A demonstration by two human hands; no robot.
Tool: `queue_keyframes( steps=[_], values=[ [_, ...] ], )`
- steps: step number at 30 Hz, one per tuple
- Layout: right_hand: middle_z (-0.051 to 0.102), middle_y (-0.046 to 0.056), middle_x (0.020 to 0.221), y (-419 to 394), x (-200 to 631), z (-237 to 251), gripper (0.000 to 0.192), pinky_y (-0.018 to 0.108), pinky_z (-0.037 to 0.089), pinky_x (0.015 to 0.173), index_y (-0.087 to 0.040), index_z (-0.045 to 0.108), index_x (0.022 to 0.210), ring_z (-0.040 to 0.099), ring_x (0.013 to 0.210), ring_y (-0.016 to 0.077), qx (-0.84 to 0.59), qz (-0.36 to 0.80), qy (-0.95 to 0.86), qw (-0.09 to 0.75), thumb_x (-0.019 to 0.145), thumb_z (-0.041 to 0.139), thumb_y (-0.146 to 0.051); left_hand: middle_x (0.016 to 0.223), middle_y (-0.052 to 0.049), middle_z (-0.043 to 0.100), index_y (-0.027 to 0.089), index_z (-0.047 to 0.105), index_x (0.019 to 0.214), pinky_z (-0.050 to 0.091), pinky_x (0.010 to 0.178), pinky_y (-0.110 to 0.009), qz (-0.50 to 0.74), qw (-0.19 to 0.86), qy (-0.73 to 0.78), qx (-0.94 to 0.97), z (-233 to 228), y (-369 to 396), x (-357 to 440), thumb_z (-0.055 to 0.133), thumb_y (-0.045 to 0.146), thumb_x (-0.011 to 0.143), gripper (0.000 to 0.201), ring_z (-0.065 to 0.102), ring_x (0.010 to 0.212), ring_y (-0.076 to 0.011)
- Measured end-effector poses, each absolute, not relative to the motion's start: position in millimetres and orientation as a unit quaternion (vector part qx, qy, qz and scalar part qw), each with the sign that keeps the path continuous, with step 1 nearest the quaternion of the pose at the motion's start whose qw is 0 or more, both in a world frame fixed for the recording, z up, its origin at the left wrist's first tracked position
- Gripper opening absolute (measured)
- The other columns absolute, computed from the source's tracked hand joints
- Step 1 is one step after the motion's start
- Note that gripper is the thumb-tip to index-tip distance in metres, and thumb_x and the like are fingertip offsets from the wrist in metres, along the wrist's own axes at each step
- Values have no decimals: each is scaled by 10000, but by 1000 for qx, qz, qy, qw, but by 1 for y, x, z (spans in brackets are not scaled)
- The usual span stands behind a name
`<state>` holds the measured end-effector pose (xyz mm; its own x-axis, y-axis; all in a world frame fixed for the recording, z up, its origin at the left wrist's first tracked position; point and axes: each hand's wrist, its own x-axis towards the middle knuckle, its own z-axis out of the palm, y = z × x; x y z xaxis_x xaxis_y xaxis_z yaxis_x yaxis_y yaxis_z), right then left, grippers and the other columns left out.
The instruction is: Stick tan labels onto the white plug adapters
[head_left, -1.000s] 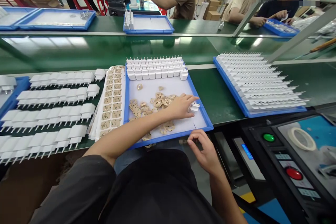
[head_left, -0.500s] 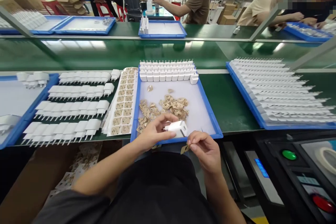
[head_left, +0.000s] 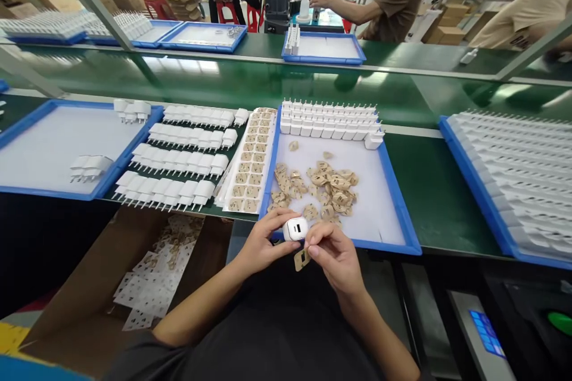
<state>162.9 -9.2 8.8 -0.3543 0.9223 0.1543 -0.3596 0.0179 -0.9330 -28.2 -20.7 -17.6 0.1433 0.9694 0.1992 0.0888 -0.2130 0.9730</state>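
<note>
Two hands are busy right at the near edge of the counter (head_left: 415,190), both closed on something small. Left hand (head_left: 261,244) has its grip clamped around a white charger plug (head_left: 295,229), thumb and fingers wrapped round the sides, with the port end facing up at the camera. Right hand (head_left: 333,256) is pinched shut on a little tan sticker (head_left: 302,259), held just under the plug and pretty much touching it. Both hands hang just off the front lip of the blue tray (head_left: 400,214), not resting on it.

That tray has a loose heap of the same tan stickers (head_left: 328,184) in the middle and tight rows of white plugs (head_left: 330,122) along the far side. The near right part of its floor is bare, so there's room there. Just left of the tray a sticker sheet (head_left: 250,169) lies flush against its edge, then three rows of plugs (head_left: 183,158) lying on the green surface, then another blue tray (head_left: 53,143) with a few plugs in it. Off to the right a third tray (head_left: 513,161) is packed full. Below the counter edge on the left there's a cardboard box (head_left: 80,315) with used sheets in it. Across the belt, another person (head_left: 393,3) is working at their own station.
</note>
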Motion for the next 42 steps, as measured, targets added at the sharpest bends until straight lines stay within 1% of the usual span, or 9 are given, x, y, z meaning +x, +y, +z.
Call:
queue_keyframes(
  steps=[3, 7, 11, 14, 17, 26, 35, 38, 42],
  values=[
    [647, -3, 803, -8, 163, 8, 48, 240, 483, 631, -253, 697, 874, 590, 716, 131, -283, 665, -486, 492, 882, 744, -251, 1198, -117, 700, 224, 658, 1294, 556, 944, -356, 493, 497, 435, 567, -20, -22, -29, 798, 370, 836, 500, 688, 1084, -253],
    [652, -3, 837, -2, 164, 7, 54, 248, 501, 699, -257, 709, 878, 604, 779, 136, -335, 651, -459, 503, 873, 763, -264, 1143, -110, 729, 191, 670, 1202, 553, 948, -349, 487, 505, 415, 579, -15, -24, -33, 788, 362, 847, 412, 706, 1054, -245],
    [647, -8, 836, 1, 161, 7, 63, 249, 501, 734, -257, 709, 876, 605, 801, 137, -359, 640, -449, 510, 873, 768, -281, 1171, -114, 735, 199, 664, 1197, 547, 964, -363, 490, 456, 410, 619, -9, -23, -34, 793, 293, 843, 389, 704, 1094, -253],
    [649, -12, 864, -1, 158, 8, 52, 246, 504, 778, -262, 707, 885, 613, 832, 132, -372, 623, -446, 524, 881, 758, -270, 1167, -101, 739, 220, 659, 1177, 524, 1009, -377, 530, 374, 408, 643, -7, -22, -32, 812, 233, 817, 391, 695, 1115, -240],
    [659, -5, 900, -3, 155, 11, 42, 267, 511, 843, -264, 706, 896, 632, 894, 146, -381, 599, -461, 533, 888, 747, -260, 1154, -101, 743, 226, 660, 1160, 525, 1001, -387, 548, 309, 406, 663, -3, -21, -30, 807, 216, 818, 372, 697, 1097, -234],
    [666, 7, 915, -3, 150, 19, 36, 292, 538, 862, -256, 688, 895, 645, 923, 166, -394, 561, -505, 524, 900, 724, -250, 1107, -115, 759, 214, 679, 1095, 529, 975, -427, 526, 307, 435, 663, 6, -20, -29, 815, 281, 807, 325, 712, 1050, -260],
    [670, 9, 924, -4, 150, 19, 28, 300, 532, 884, -257, 693, 911, 651, 943, 169, -394, 555, -504, 531, 909, 717, -242, 1134, -101, 731, 218, 669, 1131, 496, 1008, -406, 527, 363, 445, 627, 0, -24, -32, 803, 252, 789, 369, 680, 1086, -260],
    [672, 14, 925, -3, 150, 18, 30, 321, 534, 885, -257, 685, 921, 656, 955, 183, -399, 542, -492, 552, 913, 714, -262, 1089, -71, 707, 219, 642, 1155, 526, 912, -357, 569, 462, 423, 533, -7, -25, -32, 722, 311, 827, 350, 686, 1005, -231],
    [663, 19, 894, -3, 149, 19, 42, 322, 539, 835, -247, 684, 911, 651, 901, 183, -416, 523, -506, 545, 910, 716, -274, 975, -38, 671, 203, 637, 1027, 538, 731, -315, 601, 605, 361, 376, -3, -19, -28, 686, 416, 773, 335, 673, 795, -190]
  ],
)
